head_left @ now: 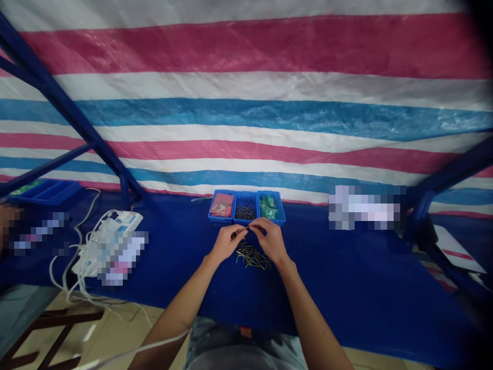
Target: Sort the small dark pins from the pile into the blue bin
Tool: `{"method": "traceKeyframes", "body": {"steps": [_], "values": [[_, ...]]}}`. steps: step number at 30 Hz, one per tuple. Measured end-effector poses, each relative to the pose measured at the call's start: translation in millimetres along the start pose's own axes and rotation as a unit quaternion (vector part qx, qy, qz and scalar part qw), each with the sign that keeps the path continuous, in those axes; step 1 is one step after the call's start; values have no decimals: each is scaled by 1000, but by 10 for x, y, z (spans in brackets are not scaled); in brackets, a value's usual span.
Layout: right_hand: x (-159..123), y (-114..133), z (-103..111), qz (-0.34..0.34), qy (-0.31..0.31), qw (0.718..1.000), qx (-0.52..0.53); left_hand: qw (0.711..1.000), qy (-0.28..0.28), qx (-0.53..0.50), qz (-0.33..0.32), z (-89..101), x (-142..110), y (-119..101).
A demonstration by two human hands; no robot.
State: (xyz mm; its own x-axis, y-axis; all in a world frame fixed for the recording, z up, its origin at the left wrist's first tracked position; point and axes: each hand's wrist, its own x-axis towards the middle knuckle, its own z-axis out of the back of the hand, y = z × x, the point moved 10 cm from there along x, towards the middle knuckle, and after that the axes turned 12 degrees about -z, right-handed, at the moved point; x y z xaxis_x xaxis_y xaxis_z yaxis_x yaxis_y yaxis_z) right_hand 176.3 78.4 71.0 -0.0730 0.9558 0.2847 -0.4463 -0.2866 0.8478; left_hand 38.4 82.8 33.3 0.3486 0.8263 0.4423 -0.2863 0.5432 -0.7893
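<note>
My left hand (227, 240) and my right hand (271, 239) meet just in front of the blue bins, fingertips pinched together. Between them is a thin, dark, screw-like piece (247, 227), too small to make out fully. Beneath my hands, a loose pile of thin brass-coloured screw-like rods (253, 257) lies on the blue table. Behind, three blue bins stand side by side. The left bin has a pink-red sheet and small pale pieces (222, 204) in it, the middle one dark screws (245, 209), and the right one green pieces (270, 206).
The blue tabletop (327, 288) runs wide on both sides. White power strips with tangled cables (111, 231) lie at the left. Beyond them are another blue tray (54, 192) and another person's hand (8, 221). Blue metal posts (73, 113) and a striped sheet (246, 118) stand behind.
</note>
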Motion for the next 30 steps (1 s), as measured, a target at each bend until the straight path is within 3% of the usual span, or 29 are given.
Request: {"method": "traceKeyframes", "body": {"steps": [10,19,30], "values": [[-217,-54,-79,34,-31,999,8,1000,20,-3,-21,-24,10,-77],[-284,-4,-152,85,-24,993,-73,999,16,8,-50,-17,11,-72],[-285,-15,-166,53,-4,994,-92,998,16,12,-67,-19,14,-133]]}}
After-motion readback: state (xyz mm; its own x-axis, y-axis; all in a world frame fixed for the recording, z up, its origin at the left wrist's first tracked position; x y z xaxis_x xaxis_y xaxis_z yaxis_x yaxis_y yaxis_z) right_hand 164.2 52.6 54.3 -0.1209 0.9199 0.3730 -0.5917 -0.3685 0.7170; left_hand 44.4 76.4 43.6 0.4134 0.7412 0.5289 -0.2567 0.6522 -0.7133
